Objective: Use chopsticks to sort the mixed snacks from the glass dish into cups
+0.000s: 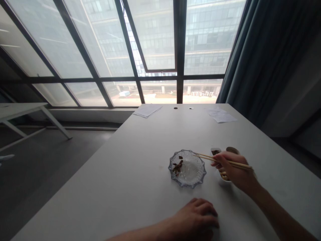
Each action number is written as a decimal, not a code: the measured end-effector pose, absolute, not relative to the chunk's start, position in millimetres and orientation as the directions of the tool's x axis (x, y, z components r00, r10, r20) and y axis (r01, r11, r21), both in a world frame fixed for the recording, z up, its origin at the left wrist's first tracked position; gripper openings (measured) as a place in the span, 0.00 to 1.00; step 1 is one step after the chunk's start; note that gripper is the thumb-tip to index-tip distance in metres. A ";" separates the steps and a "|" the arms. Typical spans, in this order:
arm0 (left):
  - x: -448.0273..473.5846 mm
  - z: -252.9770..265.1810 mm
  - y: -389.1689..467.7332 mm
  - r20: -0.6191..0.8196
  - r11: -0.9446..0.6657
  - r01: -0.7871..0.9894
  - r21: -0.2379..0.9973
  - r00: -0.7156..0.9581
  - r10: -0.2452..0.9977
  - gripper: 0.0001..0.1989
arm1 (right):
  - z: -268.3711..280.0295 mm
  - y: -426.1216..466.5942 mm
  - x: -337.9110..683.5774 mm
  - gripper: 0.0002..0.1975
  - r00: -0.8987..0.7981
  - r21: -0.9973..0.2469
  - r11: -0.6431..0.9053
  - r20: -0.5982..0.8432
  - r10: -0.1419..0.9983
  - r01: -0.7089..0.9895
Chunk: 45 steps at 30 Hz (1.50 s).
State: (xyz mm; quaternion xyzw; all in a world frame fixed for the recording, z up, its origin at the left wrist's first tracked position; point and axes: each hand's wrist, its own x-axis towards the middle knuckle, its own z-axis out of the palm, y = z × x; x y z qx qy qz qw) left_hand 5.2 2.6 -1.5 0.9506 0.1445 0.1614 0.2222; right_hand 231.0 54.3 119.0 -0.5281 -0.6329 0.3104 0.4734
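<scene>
My right hand (pixel 235 167) is closed around a pair of wooden chopsticks (pixel 208 157), whose tips point left over the far right rim of a clear glass plate with a scalloped edge (pixel 188 183). Nothing shows between the tips. Several small dark brown pieces (pixel 178 166) lie on the plate's left side. Partly hidden by my right hand are a small white dish with dark bits (pixel 215 151), a brownish round container (pixel 232 150) and a dish of pale yellow pieces (pixel 223 174). My left hand (pixel 198 216) rests on the table before the plate, fingers curled in, its underside hidden.
The white table (pixel 140 160) runs toward a large window wall. White paper sheets lie at its far left (pixel 147 110) and far right (pixel 222 115). Two round holes pierce the far end. A blue curtain (pixel 243 60) hangs at right; another table (pixel 22 110) stands left.
</scene>
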 end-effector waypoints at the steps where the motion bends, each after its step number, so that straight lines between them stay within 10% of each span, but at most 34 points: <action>1: 5.3 -2.3 2.7 0.248 -0.862 0.200 0.467 0.906 0.344 0.11 | 115.4 57.6 221.0 0.19 -0.078 -0.873 0.295 0.288 0.954 0.389; 15: 6.6 -8.3 6.1 0.227 -0.858 0.180 0.482 0.920 0.320 0.13 | 85.2 86.7 176.9 0.23 -0.205 -0.831 0.386 0.329 0.922 0.400; 25: 5.6 -2.7 4.9 0.237 -0.859 0.179 0.480 0.916 0.323 0.13 | 93.7 72.9 188.0 0.20 -0.057 -0.882 0.309 0.310 0.949 0.356; 35: 4.7 4.1 3.4 0.213 -0.858 0.202 0.472 0.918 0.334 0.12 | 136.7 41.5 270.7 0.14 0.451 -0.890 0.168 0.368 0.813 0.424; 45: 3.9 7.8 2.9 0.210 -0.854 0.214 0.475 0.915 0.346 0.12 | 131.2 41.1 283.5 0.18 0.403 -0.908 0.111 0.285 0.870 0.403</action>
